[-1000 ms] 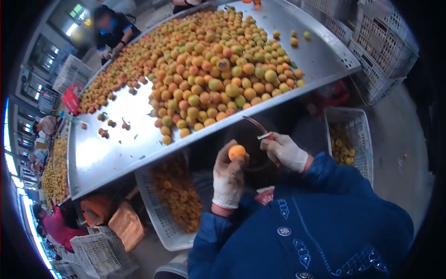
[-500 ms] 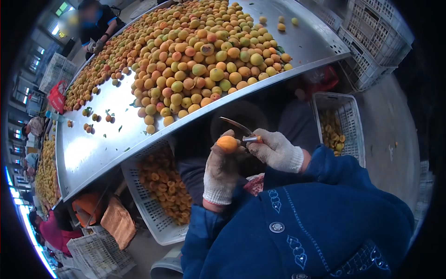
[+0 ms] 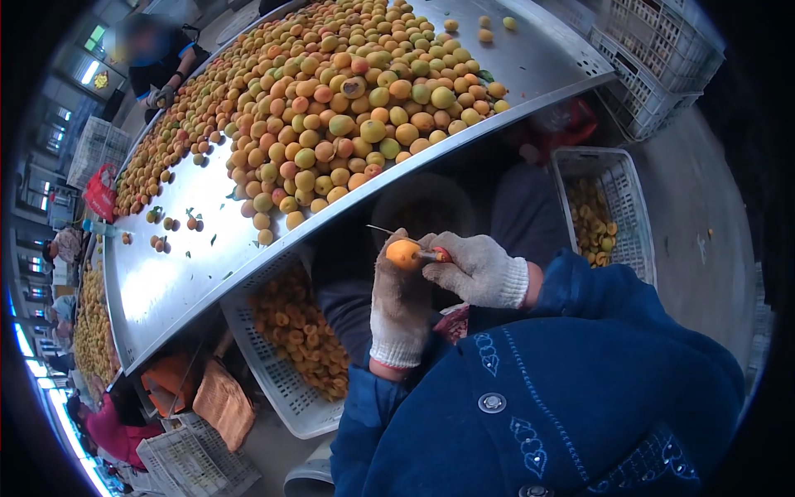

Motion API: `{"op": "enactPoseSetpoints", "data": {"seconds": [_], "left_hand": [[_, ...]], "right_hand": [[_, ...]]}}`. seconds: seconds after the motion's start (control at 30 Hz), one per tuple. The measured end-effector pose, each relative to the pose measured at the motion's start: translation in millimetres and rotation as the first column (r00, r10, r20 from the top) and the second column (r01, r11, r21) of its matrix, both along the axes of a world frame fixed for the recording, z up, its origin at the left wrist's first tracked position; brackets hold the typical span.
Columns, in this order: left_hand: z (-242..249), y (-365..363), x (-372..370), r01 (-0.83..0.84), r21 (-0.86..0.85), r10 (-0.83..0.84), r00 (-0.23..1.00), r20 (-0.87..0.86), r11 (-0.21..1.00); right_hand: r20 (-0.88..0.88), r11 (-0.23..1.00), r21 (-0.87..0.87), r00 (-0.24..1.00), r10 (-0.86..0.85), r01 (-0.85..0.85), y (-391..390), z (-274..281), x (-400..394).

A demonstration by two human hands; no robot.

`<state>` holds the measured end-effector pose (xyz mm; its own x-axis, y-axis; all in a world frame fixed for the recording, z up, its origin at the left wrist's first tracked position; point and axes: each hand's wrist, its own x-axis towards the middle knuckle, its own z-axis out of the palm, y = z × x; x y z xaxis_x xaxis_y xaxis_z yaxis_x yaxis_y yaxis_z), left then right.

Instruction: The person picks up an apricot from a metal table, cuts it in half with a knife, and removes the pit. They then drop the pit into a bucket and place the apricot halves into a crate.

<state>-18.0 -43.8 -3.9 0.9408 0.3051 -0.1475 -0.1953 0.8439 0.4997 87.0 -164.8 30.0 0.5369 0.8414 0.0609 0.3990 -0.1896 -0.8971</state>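
My left hand, in a knitted work glove, is closed around an orange apricot held up at its fingertips. A knife with a reddish handle is gripped in my gloved right hand. Its thin curved blade reaches across behind the apricot and shows beyond it on the left; whether the edge has cut in cannot be made out. Both hands are close together over my lap, below the near rim of the metal table. On that table lies a large heap of whole apricots.
A white crate of halved apricots stands at my left, another crate at my right. Stacked crates rise at the back right. Across the table a person works at the heap. An orange cloth hangs at lower left.
My right hand has moved left and brought the knife from beside the apricot up against it. The view has shifted slightly.
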Motion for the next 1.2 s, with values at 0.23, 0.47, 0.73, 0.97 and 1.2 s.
{"op": "enactPoseSetpoints", "data": {"seconds": [0.23,0.47,0.73,0.97,1.2], "left_hand": [[0,-7,-4,-0.092,0.424,0.146,0.985,-0.096,0.901],[-5,-10,-6,-0.139,0.752,0.318,0.943,-0.098,0.645],[-14,-14,-11,-0.132,0.832,0.337,0.939,-0.07,0.539],[-12,-9,-8,-0.075,0.847,0.349,0.927,-0.135,0.526],[-8,-6,9,-0.166,0.639,0.294,0.951,-0.099,0.751]], "right_hand": [[0.063,0.996,-0.081,0.997,0.037,-0.031,-3,-3,3],[0.057,0.989,-0.141,0.997,0.046,-0.038,-4,-6,-2],[-0.076,0.987,-0.158,0.997,0.017,-0.029,-4,-26,-10],[-0.24,0.964,0.265,0.97,0.046,0.02,9,-47,-9],[-0.965,0.966,0.259,-0.027,0.259,0.007,-16,0,7]]}}
